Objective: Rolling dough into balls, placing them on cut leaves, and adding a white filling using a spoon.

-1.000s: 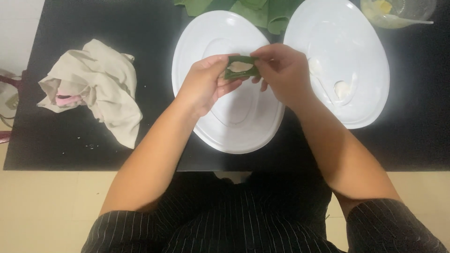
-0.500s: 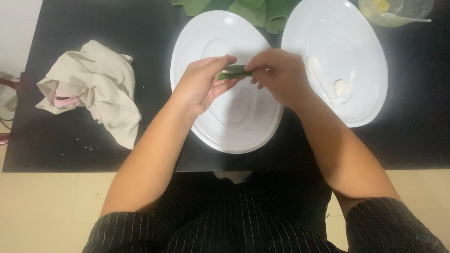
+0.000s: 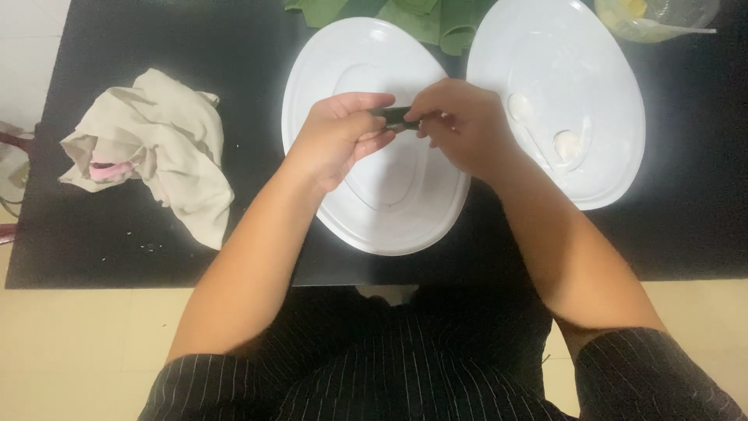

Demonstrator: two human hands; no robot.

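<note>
A: Quick, what changed vs the earlier frames?

B: A sec ago the leaf parcel (image 3: 397,117) was open-ish, pale filling showing. Now it's squeezed down to a thin dark green strip betw my fingers. Both hands barely moved, same spot over the plate.

A: Hand states?

B: My left hand (image 3: 339,136) is closed on the parcel's left end, thumb on top, fingers curled under. My right hand (image 3: 460,125) is pinched shut on the right end, knuckles up. The two hands nearly touch.

A: Where's the parcel exactly?

B: Held up in the air over the upper half of the near white oval plate (image 3: 366,210), not resting on it. Only a small bit shows; rest hidden by my fingers. Looks folded flat, glossy, dark green. Can't tell if filling's still inside.

A: Other stuff?

B: Second white oval plate (image 3: 608,101) to the right, w/ two pale dough lumps (image 3: 567,145) on it. Green leaves (image 3: 425,19) at the far edge betw the plates. Clear bowl (image 3: 662,15) w/ smth yellow, top right. Crumpled beige cloth (image 3: 156,148) well apart on the left. All on a black table (image 3: 117,242).

A: Anything blocking?

B: Just my own fingers over the parcel.
</note>
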